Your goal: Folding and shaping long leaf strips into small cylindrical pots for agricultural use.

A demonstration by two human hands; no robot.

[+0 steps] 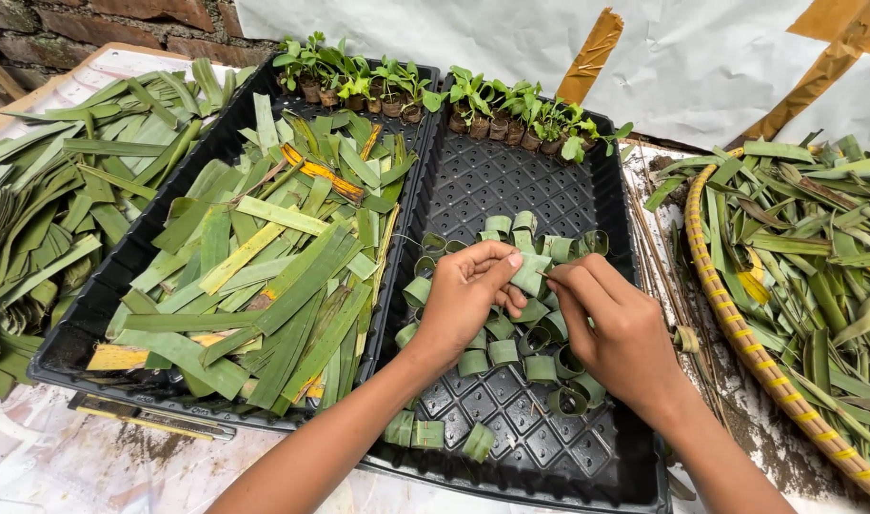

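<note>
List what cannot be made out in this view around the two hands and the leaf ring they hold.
- Head view: most of the leaf ring is hidden by the left hand and right hand; how it is fastened is unclear.
- The thin item at the right fingertips is too small to identify.
- The woven basket is cut off by the right edge.
- The seedlings in the black tray are too small to identify.
</note>
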